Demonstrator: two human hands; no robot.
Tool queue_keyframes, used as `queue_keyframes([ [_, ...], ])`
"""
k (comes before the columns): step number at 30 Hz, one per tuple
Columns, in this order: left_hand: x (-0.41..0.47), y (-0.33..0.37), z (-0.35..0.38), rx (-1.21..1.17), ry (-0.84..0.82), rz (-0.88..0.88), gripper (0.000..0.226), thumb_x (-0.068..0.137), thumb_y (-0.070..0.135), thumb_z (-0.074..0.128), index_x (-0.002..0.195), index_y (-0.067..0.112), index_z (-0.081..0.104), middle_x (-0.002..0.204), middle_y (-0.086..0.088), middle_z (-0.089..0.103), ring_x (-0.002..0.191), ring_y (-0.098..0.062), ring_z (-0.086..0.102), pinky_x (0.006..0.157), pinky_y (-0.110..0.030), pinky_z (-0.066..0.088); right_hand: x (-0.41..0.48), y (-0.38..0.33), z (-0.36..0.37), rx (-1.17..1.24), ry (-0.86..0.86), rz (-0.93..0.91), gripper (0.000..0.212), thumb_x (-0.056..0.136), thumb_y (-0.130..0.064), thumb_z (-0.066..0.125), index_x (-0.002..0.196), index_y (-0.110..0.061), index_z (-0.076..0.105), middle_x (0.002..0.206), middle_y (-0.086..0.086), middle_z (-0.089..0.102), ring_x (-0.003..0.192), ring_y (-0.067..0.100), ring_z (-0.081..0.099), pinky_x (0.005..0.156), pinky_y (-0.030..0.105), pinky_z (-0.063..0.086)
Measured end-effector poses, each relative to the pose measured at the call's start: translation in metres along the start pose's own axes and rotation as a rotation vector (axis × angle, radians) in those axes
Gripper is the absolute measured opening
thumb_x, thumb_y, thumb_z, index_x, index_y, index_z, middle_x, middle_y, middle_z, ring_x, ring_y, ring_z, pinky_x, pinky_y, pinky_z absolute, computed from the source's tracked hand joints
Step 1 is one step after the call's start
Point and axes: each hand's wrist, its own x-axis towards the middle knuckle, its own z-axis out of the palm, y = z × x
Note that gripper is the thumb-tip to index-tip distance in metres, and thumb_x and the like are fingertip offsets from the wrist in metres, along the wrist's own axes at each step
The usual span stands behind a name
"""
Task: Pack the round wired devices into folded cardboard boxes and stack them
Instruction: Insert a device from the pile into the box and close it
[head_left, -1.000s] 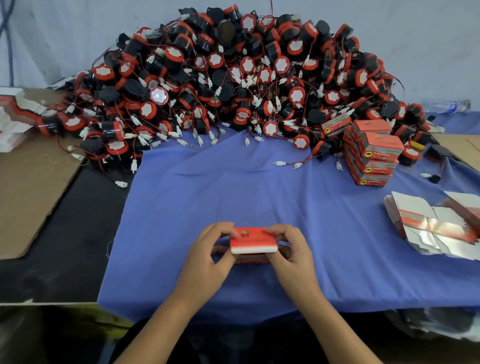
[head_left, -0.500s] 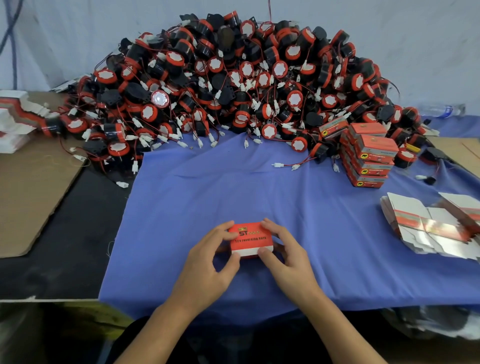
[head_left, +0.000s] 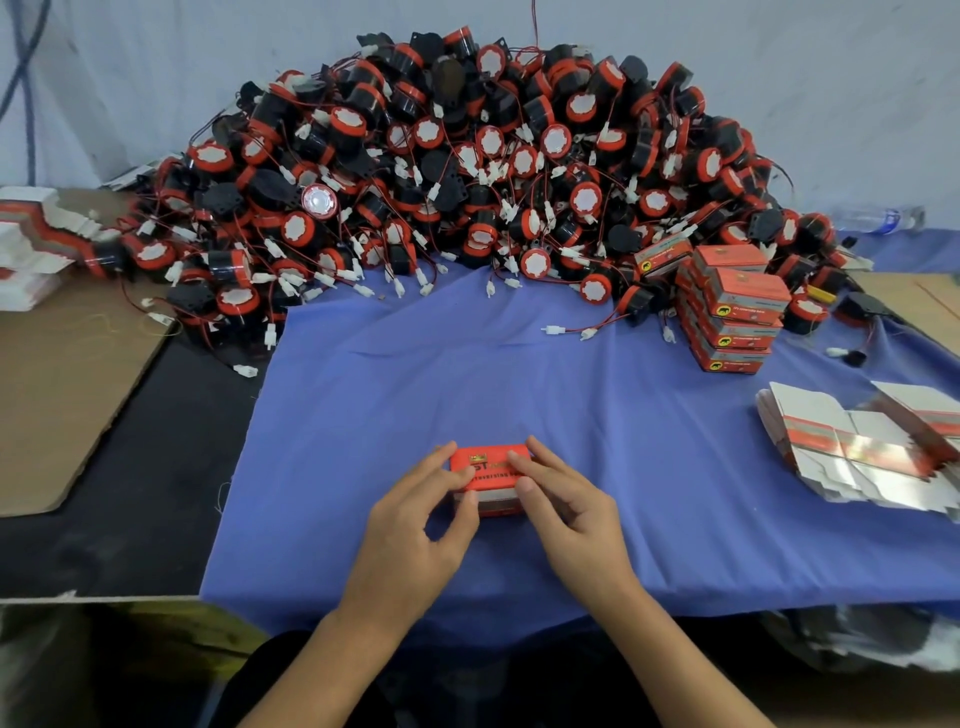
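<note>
A closed red box (head_left: 491, 478) sits at the near middle of the blue cloth (head_left: 519, 374); its contents are hidden. The left hand (head_left: 410, 540) pinches its left end, fingers on top and thumb at the front. The right hand (head_left: 571, 519) grips the right end the same way. Far right, closed boxes stand in a stack (head_left: 732, 312) against the pile of round wired devices (head_left: 467, 171). Flat blanks (head_left: 857, 452) lie fanned near the right edge. A cardboard sheet (head_left: 67, 374) lies on the counter (head_left: 130, 467) at left.

Bare left hand (head_left: 410, 540), right hand (head_left: 576, 519), forearms (head_left: 670, 654)
</note>
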Motion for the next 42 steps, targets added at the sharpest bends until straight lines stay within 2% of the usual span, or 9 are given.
queue_keyframes([
  [6,-0.005,-0.004,0.007,0.178,0.043,0.134,0.028,0.097,0.019,0.064,0.12,0.009,0.075,0.132,-0.002,0.067,0.119,-0.018,0.063,0.104,-0.031,0.047,-0.002,-0.003,0.004,-0.115,0.118,-0.1,0.039,0.092,-0.007,0.073,0.115,-0.038,0.074,0.136,-0.008,0.064,0.125,-0.004,0.06,0.098,0.009,0.046],
  [11,-0.007,-0.001,0.006,0.187,0.02,0.127,0.032,0.102,0.029,0.054,0.124,0.015,0.072,0.133,0.001,0.065,0.118,-0.017,0.06,0.1,-0.03,0.05,-0.004,-0.002,0.007,-0.118,0.191,-0.132,0.033,0.088,-0.006,0.078,0.107,-0.032,0.079,0.124,-0.007,0.071,0.113,-0.001,0.067,0.096,0.013,0.05],
  [16,-0.011,0.003,0.0,0.199,0.001,0.095,0.026,0.101,0.026,0.055,0.116,0.015,0.074,0.139,0.002,0.063,0.117,-0.02,0.062,0.092,-0.036,0.057,-0.007,-0.003,-0.004,-0.509,0.075,-0.358,0.028,0.092,-0.012,0.075,0.119,-0.018,0.078,0.132,0.002,0.069,0.115,0.008,0.068,0.103,0.015,0.047],
  [20,-0.01,0.007,-0.001,0.161,-0.005,0.083,0.027,0.101,0.029,0.055,0.114,0.014,0.073,0.142,0.005,0.06,0.12,-0.015,0.059,0.094,-0.033,0.055,-0.007,-0.003,-0.014,-0.69,0.027,-0.503,0.037,0.087,-0.004,0.079,0.123,-0.014,0.076,0.133,0.012,0.068,0.106,0.026,0.075,0.077,0.039,0.064],
  [25,-0.016,-0.001,0.002,0.367,0.009,0.231,0.026,0.095,0.018,0.059,0.113,0.008,0.076,0.134,-0.008,0.062,0.12,-0.028,0.061,0.085,-0.041,0.062,-0.012,-0.004,-0.019,-0.931,-0.05,-0.601,0.066,0.063,0.009,0.088,0.124,-0.011,0.075,0.132,0.015,0.069,0.09,0.029,0.077,0.049,0.033,0.059],
  [30,-0.012,-0.003,0.001,0.411,-0.007,0.304,0.027,0.087,0.006,0.07,0.113,0.006,0.076,0.117,-0.004,0.06,0.11,-0.021,0.055,0.086,-0.034,0.057,-0.02,-0.005,-0.013,-0.843,-0.075,-0.463,0.07,0.069,0.015,0.076,0.133,-0.013,0.07,0.141,0.012,0.063,0.093,0.026,0.076,0.059,0.032,0.061],
  [35,-0.007,0.009,0.003,-0.089,0.08,-0.13,0.032,0.087,0.003,0.078,0.114,0.019,0.076,0.12,0.005,0.062,0.103,-0.01,0.069,0.091,-0.024,0.054,-0.025,-0.009,-0.008,-0.527,-0.058,-0.215,0.062,0.094,0.004,0.059,0.146,-0.029,0.057,0.137,-0.01,0.062,0.121,0.005,0.062,0.1,0.028,0.052],
  [38,0.0,0.023,0.016,-0.443,0.089,-0.442,0.04,0.084,-0.001,0.08,0.114,0.022,0.066,0.111,0.01,0.072,0.095,-0.001,0.073,0.079,-0.012,0.054,-0.017,-0.016,-0.01,-0.312,0.053,0.015,0.069,0.095,0.0,0.062,0.145,-0.044,0.047,0.12,-0.03,0.067,0.109,-0.005,0.064,0.094,0.011,0.048],
  [42,0.024,0.049,0.045,-0.557,0.034,-0.42,0.035,0.086,-0.008,0.075,0.107,0.019,0.07,0.102,0.012,0.078,0.097,0.002,0.072,0.081,-0.009,0.052,0.0,-0.026,-0.031,-0.177,0.149,0.152,0.055,0.091,0.004,0.06,0.121,-0.042,0.062,0.109,-0.03,0.072,0.107,-0.006,0.067,0.097,0.016,0.051],
])
